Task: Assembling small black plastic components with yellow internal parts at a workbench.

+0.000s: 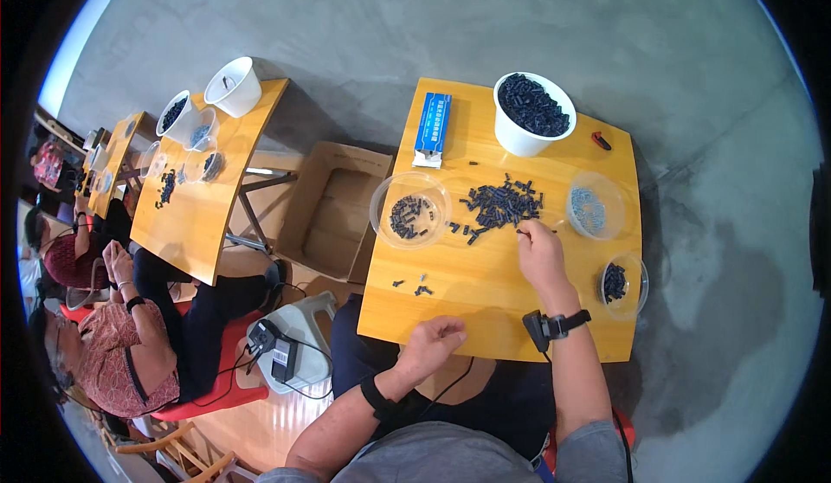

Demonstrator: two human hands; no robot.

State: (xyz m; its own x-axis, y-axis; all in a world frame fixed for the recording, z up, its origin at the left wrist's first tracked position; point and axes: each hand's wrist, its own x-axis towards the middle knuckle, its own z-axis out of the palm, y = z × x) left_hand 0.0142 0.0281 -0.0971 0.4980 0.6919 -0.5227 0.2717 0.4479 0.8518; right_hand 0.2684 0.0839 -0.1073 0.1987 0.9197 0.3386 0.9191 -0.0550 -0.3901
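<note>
My right hand (540,254) reaches over the table with its fingertips pinched on a small black plastic piece at the lower right edge of a loose pile of black pieces (500,204). My left hand (431,344) is held at the table's front edge, thumb and fingers drawn together; what they hold, if anything, is too small to make out. Beyond it lie a few loose small pieces (422,291). Left of the pile sits a clear round tub (433,234) with black pieces in it. A second clear tub (597,230) with small light-blue parts stands to the right.
A white bucket (518,140) full of black pieces stands at the far side, between a blue box (432,130) and a red-and-black tool (601,141). A clear cup (635,293) stands at the right edge. Left are a cardboard box (325,206) and a seated person (138,344).
</note>
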